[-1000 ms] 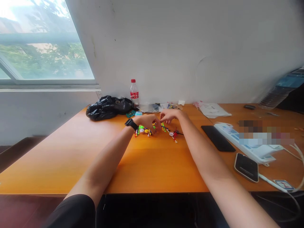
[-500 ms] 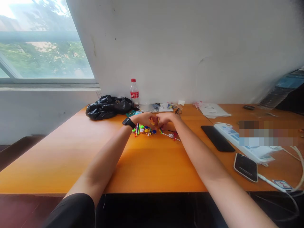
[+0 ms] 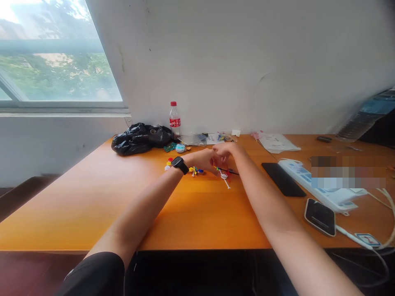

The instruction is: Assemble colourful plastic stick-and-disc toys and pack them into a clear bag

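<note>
Both hands meet over the far middle of the table. My left hand (image 3: 205, 159), a black watch (image 3: 180, 164) at its wrist, is closed with the fingertips mostly hidden. Against it, my right hand (image 3: 224, 150) has its fingers curled in a pinch; what lies between the fingers is too small to make out. Just below the hands lies a white and red plastic piece (image 3: 224, 176) with a thin white stick. Small yellow and blue plastic pieces (image 3: 195, 170) lie under the left wrist. More red, yellow and white pieces (image 3: 168, 163) show left of the watch.
A black plastic bag (image 3: 140, 139) and a red-capped bottle (image 3: 174, 119) stand at the back. Near them are a round tin (image 3: 180, 148) and clear packets (image 3: 194, 139). To the right lie a black slab (image 3: 282, 179), a power strip (image 3: 317, 189) and a phone-like device (image 3: 320, 217) on a cable.
Both hands have shifted right, the left also lower, now covering some plastic pieces and uncovering the tin. The white stick below the hands has swung to point more toward me.
</note>
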A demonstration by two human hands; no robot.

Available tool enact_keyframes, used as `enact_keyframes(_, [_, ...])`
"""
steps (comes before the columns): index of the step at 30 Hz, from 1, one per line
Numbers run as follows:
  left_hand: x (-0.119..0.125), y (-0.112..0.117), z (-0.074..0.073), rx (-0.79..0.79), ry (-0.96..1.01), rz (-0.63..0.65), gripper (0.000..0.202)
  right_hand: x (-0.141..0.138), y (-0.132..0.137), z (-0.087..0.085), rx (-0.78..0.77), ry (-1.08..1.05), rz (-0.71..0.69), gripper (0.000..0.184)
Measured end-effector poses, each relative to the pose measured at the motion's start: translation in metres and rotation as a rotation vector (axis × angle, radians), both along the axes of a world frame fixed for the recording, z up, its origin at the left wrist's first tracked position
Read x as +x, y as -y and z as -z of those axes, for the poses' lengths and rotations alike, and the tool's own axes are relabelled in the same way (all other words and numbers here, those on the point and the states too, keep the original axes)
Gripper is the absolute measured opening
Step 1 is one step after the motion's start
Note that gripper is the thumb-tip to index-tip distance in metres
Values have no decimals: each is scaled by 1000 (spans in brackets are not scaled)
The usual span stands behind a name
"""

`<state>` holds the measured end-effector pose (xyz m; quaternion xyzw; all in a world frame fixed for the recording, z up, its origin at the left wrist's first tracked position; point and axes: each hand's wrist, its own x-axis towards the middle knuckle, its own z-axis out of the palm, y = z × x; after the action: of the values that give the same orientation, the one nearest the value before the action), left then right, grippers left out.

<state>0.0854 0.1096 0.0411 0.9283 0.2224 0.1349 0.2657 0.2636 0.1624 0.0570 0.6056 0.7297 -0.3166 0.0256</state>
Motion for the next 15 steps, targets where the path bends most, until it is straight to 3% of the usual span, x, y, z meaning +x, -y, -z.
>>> enact_keyframes(3, [14,14,2,-66,36,57,35,8,3,-9,-68,9,-19,31])
enact_keyframes(8, [23,20,8,-124,34,148,18,12,7,-18,-63,-50,-42,38])
enact_keyframes(12, [15,12,4,-139,53,105,10,11,8,-23,-51,-58,-64,34])
enact_keyframes(15, [-1,3,-7,-208,137,65,25,12,9,-26,20,-115,-104,27])
